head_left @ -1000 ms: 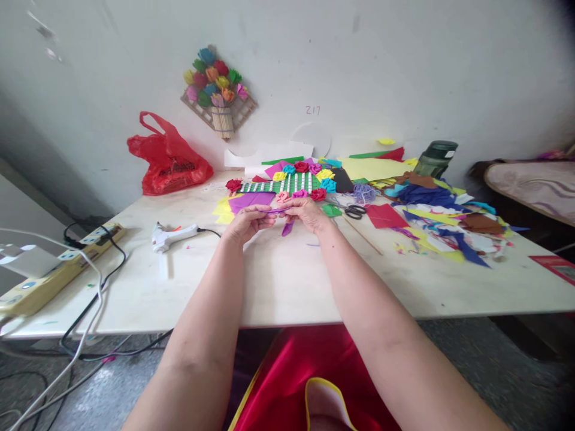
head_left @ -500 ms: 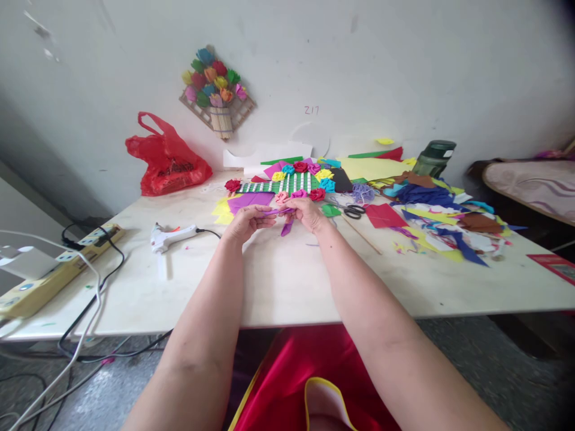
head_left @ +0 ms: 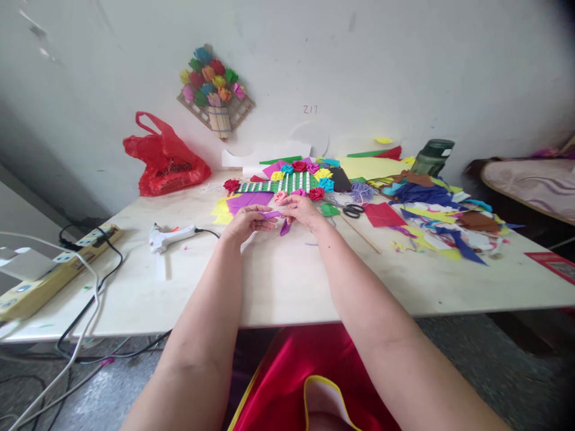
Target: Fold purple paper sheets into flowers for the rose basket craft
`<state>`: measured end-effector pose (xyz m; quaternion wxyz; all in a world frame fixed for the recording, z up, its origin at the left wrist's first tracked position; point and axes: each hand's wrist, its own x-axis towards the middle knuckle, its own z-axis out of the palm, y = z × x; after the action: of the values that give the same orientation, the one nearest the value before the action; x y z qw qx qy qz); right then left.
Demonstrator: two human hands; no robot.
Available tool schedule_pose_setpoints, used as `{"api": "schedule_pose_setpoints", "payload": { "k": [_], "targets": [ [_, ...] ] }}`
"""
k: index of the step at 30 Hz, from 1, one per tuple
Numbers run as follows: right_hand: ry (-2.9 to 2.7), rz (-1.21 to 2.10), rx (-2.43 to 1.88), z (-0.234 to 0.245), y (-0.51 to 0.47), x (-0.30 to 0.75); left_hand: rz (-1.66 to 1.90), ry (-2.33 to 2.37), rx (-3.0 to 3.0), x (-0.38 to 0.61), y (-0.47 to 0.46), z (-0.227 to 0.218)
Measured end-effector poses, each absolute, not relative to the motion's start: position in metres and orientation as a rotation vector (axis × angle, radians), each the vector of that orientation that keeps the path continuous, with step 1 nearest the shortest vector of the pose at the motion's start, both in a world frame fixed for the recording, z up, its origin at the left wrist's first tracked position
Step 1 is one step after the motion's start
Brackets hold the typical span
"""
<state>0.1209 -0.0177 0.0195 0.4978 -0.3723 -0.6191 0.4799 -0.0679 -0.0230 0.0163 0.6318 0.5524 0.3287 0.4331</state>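
Between my hands is a purple strip of crepe paper (head_left: 271,215), one end of which hangs below my right fingers. My left hand (head_left: 250,222) pinches the strip's left part. The fingers of my right hand (head_left: 300,212) are closed on its other end. Just beyond them lies a green board shaped like a guitar (head_left: 293,181), with white strips across it and paper roses round its edge. A pink rose (head_left: 280,197) and a red rose (head_left: 316,194) sit along its near side. Purple paper sheets (head_left: 246,203) lie behind my left hand.
To the left are a white glue gun (head_left: 171,237) and a power strip (head_left: 63,266) with cables. A red plastic bag (head_left: 168,161) stands behind. On the right lie black scissors (head_left: 353,211), a thin stick (head_left: 360,233), red paper (head_left: 381,216), heaped scraps (head_left: 422,194) and a green bottle (head_left: 432,158).
The purple strip has turned slightly and shows more between my fingers. My right fingers have shifted on it and the gap between my hands looks a little clearer.
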Motion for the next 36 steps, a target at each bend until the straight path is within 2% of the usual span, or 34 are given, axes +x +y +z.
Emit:
{"api": "schedule_pose_setpoints", "payload": {
  "k": [6, 12, 26, 36],
  "targets": [
    [-1.644, 1.26, -0.967, 0.022, -0.019, 0.124, 0.967, 0.765, 1.304, -0.066, -0.026, 0.019],
    [-1.689, 1.206, -1.079, 0.024, -0.024, 0.125, 0.96, 0.791, 1.328, -0.066, -0.026, 0.019],
    [-1.533, 1.224, -1.125, 0.029, -0.025, 0.129, 1.351, 1.06, 1.23, -0.069, -0.014, 0.017],
    [-1.791, 1.303, -0.985, 0.027, -0.029, 0.123, 1.129, 1.301, 1.887, -0.05, -0.027, 0.021]
  ]
}}
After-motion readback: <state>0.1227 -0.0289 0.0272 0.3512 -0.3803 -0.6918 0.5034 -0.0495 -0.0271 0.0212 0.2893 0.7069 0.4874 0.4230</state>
